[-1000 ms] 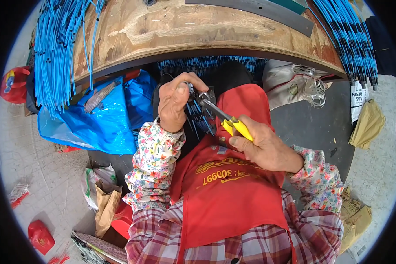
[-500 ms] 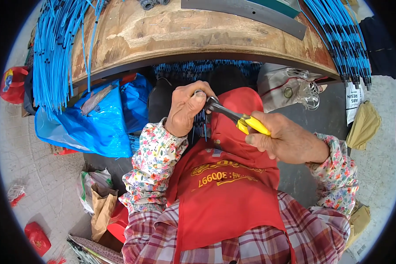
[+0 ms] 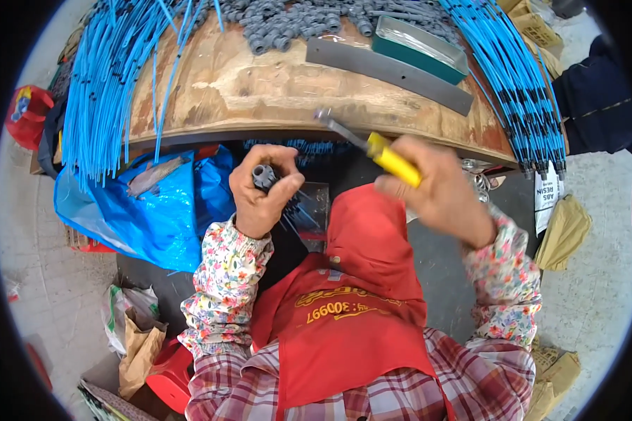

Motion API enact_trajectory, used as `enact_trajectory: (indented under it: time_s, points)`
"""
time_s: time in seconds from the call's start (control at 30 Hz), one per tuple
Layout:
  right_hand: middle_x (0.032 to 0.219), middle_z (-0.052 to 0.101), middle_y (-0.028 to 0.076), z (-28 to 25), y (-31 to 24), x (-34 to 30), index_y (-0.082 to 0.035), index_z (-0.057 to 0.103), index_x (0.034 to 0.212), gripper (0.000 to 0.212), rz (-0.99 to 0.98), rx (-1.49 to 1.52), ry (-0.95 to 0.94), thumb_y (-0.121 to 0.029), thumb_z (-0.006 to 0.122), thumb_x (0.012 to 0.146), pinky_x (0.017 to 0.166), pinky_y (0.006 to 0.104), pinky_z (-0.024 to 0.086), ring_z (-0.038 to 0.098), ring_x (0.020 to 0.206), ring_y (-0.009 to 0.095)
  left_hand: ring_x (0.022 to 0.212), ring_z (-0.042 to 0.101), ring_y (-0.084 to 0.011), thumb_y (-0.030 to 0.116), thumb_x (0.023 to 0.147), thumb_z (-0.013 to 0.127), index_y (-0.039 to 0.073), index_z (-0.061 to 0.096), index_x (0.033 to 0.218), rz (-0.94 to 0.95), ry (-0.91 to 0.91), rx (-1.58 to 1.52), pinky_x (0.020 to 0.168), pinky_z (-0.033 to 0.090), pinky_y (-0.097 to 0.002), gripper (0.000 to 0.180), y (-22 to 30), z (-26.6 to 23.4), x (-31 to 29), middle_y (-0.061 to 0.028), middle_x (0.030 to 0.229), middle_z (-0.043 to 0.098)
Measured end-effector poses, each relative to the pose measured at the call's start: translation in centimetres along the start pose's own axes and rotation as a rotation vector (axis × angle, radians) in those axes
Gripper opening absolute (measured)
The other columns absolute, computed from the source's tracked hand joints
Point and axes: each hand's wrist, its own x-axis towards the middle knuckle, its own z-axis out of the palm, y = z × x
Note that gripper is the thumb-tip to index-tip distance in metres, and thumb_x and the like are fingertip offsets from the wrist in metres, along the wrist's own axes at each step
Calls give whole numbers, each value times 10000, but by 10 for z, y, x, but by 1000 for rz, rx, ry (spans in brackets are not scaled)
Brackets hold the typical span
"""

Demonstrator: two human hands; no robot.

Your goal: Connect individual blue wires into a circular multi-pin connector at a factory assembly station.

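My left hand (image 3: 263, 200) is wrapped around a dark grey ribbed plastic fitting (image 3: 262, 177), its round open end facing up. Thin blue tubes (image 3: 298, 210) show just below that hand; whether they join the fitting is hidden. My right hand (image 3: 446, 189) grips yellow-handled pliers (image 3: 397, 163) by the handles. The metal jaws point up and left over the table's front edge, smeared by motion and apart from the fitting. Below both hands, a red apron (image 3: 361, 302) covers my lap.
Grey fittings (image 3: 281, 28) are heaped on the wooden table (image 3: 260, 88), beside a flat metal bar (image 3: 393, 74) and a green tray (image 3: 421, 59). Blue tubes (image 3: 109, 91) hang over its left edge, black-jointed ones (image 3: 519, 91) over its right. A blue plastic bag (image 3: 154, 210) lies at the left.
The pliers have come away from the fitting, and my right hand has lifted toward the table. My left hand has shifted left with the fitting. More of the tabletop now shows.
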Motion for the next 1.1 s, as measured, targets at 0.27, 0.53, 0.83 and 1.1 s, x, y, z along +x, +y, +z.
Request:
enact_trajectory:
  time_s: [0.27, 0.53, 0.83, 1.1]
  points:
    - [831, 574, 110, -15, 33, 39, -43, 585, 955, 261, -351, -622, 378, -156, 707, 754, 677, 382, 437, 553, 784, 305, 640, 582, -152, 46, 793, 619, -49, 555, 943, 119, 344, -97, 616, 468, -271, 189, 27, -41, 14, -92, 707, 611]
    - [814, 625, 41, 99, -6, -31, 1, 619, 903, 138, 157, 664, -224, -64, 670, 793, 705, 258, 480, 599, 790, 124, 622, 541, -167, 93, 859, 545, -30, 551, 964, 267, 428, -146, 641, 448, -318, 162, 105, -138, 43, -84, 681, 564]
    - [1026, 618, 75, 178, -7, -43, -49, 547, 1158, 508, -5, 715, -385, -143, 784, 719, 807, 290, 463, 574, 962, 146, 637, 516, -170, 157, 881, 571, 14, 548, 830, 75, 409, -788, 649, 436, -354, 154, 120, -191, 28, -42, 682, 521]
    - [1329, 450, 185, 134, 6, -42, -57, 404, 1342, 970, -279, 1061, 394, -349, 882, 549, 1058, 450, 339, 406, 1270, 318, 642, 548, -187, 204, 888, 589, 55, 542, 827, -280, 525, -1071, 692, 470, -392, 168, 25, -88, 9, -39, 687, 546]
